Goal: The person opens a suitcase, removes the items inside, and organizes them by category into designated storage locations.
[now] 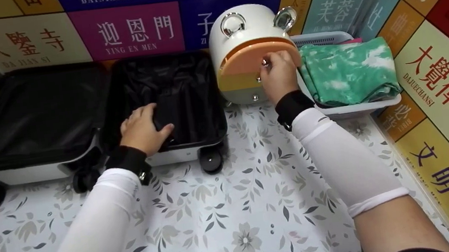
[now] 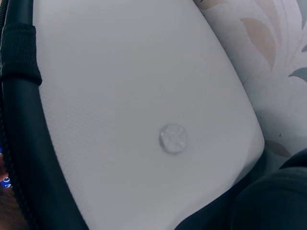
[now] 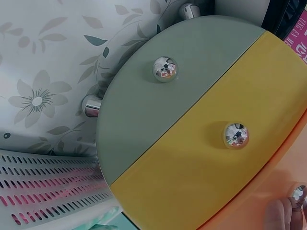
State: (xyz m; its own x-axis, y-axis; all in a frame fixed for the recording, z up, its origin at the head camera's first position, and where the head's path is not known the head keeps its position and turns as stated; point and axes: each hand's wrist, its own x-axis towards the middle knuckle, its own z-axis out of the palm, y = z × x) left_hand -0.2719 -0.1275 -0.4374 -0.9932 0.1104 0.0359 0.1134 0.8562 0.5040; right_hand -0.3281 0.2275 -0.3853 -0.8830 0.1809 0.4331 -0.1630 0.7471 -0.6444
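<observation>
In the head view, a white rounded box point(image 1: 233, 26) with two shiny ear-like rings has a front of orange, yellow and green drawers. My right hand point(image 1: 280, 77) pinches the silver knob of the orange drawer point(image 1: 240, 62), which stands out a little from the body. The right wrist view shows the yellow drawer point(image 3: 206, 148) and green drawer point(image 3: 158, 105) flush, each with a round silver knob. My left hand point(image 1: 143, 129), fingers loosely spread, is over the near edge of the open suitcase's point(image 1: 187, 105) black-lined half. Whether it touches the dark lining is unclear.
The suitcase's other half point(image 1: 35, 123) lies at left, with black wheels point(image 1: 211, 159) along its front. Right of the box, a white basket point(image 1: 359, 107) holds a folded green and white cloth point(image 1: 350, 70). Patterned walls stand behind and right; a leaf-print cover point(image 1: 236, 218) spreads in front.
</observation>
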